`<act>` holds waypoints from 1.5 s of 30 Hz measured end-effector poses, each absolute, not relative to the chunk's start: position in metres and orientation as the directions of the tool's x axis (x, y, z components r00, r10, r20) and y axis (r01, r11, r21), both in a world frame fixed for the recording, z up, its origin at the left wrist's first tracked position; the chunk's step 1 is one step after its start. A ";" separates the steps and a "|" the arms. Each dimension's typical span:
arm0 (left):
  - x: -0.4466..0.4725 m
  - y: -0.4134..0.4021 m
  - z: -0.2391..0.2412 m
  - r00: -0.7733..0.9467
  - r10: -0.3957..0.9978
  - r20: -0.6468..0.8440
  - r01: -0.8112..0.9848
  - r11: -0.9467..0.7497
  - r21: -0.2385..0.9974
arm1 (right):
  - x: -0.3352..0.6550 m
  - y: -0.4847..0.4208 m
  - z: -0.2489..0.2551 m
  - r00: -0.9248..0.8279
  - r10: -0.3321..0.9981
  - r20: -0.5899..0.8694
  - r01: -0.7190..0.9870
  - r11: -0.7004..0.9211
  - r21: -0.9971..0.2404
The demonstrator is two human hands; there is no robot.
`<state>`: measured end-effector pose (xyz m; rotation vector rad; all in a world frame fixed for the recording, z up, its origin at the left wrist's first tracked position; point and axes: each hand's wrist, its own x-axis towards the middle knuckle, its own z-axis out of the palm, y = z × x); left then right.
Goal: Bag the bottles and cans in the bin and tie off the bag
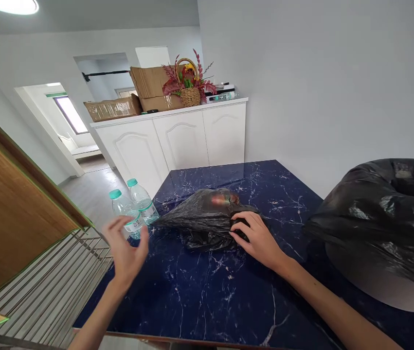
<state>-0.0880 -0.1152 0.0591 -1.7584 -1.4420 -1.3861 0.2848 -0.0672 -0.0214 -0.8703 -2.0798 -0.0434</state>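
A thin black plastic bag [199,218] lies on the dark blue marbled table [210,291], with something reddish showing through its top. My right hand [256,238] is at the bag's right end, its fingers curled onto the crumpled plastic around a dark fold. My left hand [126,253] is raised over the table's left side, thumb and fingers apart and nothing between them. Just behind it stand two clear water bottles with teal caps, a nearer bottle [133,226] and a farther bottle [147,206]. My left fingers partly cover the nearer one; whether they touch it I cannot tell.
On the right stands a bin [367,277] lined with a black bag [367,218]. A metal rack [61,282] and a wooden panel [20,194] flank the table's left. Beyond it, a white cabinet [181,138] holds cardboard boxes [115,108] and a flower basket [191,97].
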 end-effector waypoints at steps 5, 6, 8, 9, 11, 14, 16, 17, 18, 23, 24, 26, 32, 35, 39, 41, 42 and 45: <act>-0.015 -0.122 0.045 0.554 0.667 0.498 0.676 -0.710 0.197 | 0.283 -0.071 -0.015 -0.394 0.542 0.742 0.578 0.774 -0.259; -0.005 -0.120 0.042 0.610 0.663 0.434 0.657 -0.730 0.192 | 0.283 -0.071 -0.015 -0.381 0.544 0.748 0.585 0.768 -0.260; 0.010 -0.111 0.034 0.641 0.663 0.387 0.660 -0.733 0.162 | 0.284 -0.068 -0.016 -0.333 0.559 0.759 0.615 0.739 -0.274; 0.016 -0.105 0.031 0.625 0.671 0.400 0.680 -0.719 0.142 | 0.285 -0.065 -0.017 -0.298 0.570 0.766 0.637 0.716 -0.286; 0.023 -0.092 0.025 0.570 0.695 0.439 0.735 -0.669 0.105 | 0.288 -0.059 -0.020 -0.215 0.592 0.776 0.682 0.660 -0.315; 0.032 -0.073 0.019 0.520 0.728 0.447 0.792 -0.607 0.067 | 0.294 -0.053 -0.022 -0.108 0.602 0.791 0.729 0.589 -0.349; 0.038 -0.062 0.018 0.522 0.730 0.442 0.799 -0.599 0.046 | 0.296 -0.052 -0.021 -0.077 0.591 0.803 0.739 0.575 -0.353; 0.041 -0.058 0.018 0.527 0.723 0.447 0.798 -0.602 0.034 | 0.296 -0.052 -0.019 -0.076 0.583 0.809 0.738 0.579 -0.348; 0.043 -0.054 0.018 0.531 0.715 0.455 0.797 -0.604 0.020 | 0.296 -0.053 -0.018 -0.085 0.574 0.814 0.734 0.589 -0.339; 0.046 -0.054 0.017 0.522 0.687 0.505 0.808 -0.588 -0.035 | 0.291 -0.060 -0.010 -0.207 0.568 0.797 0.698 0.656 -0.286; 0.044 -0.058 0.017 0.526 0.681 0.509 0.806 -0.590 -0.043 | 0.290 -0.061 -0.009 -0.229 0.575 0.785 0.694 0.662 -0.283; 0.040 -0.068 0.017 0.550 0.661 0.510 0.789 -0.612 -0.057 | 0.288 -0.061 -0.010 -0.257 0.597 0.760 0.690 0.664 -0.289; 0.036 -0.108 0.025 0.690 0.563 0.455 0.639 -0.769 -0.017 | 0.285 -0.056 -0.022 -0.233 0.698 0.677 0.719 0.592 -0.364; 0.040 -0.119 0.030 0.765 0.505 0.400 0.532 -0.846 0.051 | 0.285 -0.052 -0.032 -0.171 0.756 0.632 0.736 0.524 -0.428; 0.044 -0.122 0.033 0.799 0.500 0.335 0.433 -0.864 0.255 | 0.288 -0.046 -0.042 -0.107 0.808 0.579 0.723 0.463 -0.513; 0.046 -0.119 0.033 0.739 0.588 0.329 0.482 -0.802 0.352 | 0.289 -0.044 -0.042 -0.096 0.820 0.564 0.705 0.455 -0.543; 0.047 -0.116 0.033 0.681 0.647 0.342 0.528 -0.758 0.384 | 0.290 -0.044 -0.042 -0.099 0.822 0.560 0.694 0.460 -0.554; 0.050 -0.104 0.031 0.442 0.767 0.465 0.668 -0.628 0.401 | 0.290 -0.045 -0.037 -0.147 0.815 0.560 0.653 0.505 -0.564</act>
